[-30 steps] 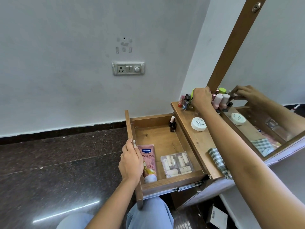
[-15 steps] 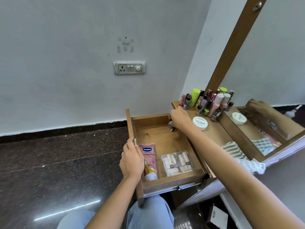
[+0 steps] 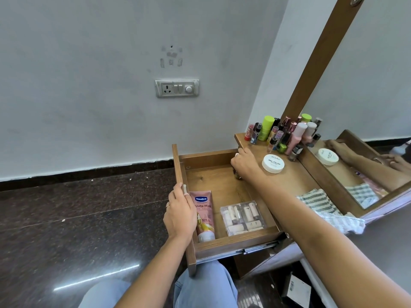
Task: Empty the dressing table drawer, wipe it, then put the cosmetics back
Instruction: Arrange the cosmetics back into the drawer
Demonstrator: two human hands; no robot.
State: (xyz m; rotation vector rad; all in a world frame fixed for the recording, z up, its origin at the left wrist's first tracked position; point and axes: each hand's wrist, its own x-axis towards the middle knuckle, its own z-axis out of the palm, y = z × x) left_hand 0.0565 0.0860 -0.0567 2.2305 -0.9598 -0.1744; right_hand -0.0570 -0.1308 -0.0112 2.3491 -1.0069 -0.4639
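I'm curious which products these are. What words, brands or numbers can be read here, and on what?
"Vaseline", "Gluta-Hya", "10X": on the pink tube in the drawer.
"NAIL POLISH": on the white jar on the tabletop; the brand line above it is too blurred.
Too small to read: labels in the clear pouch, on the standing bottles, and on the box on the floor.
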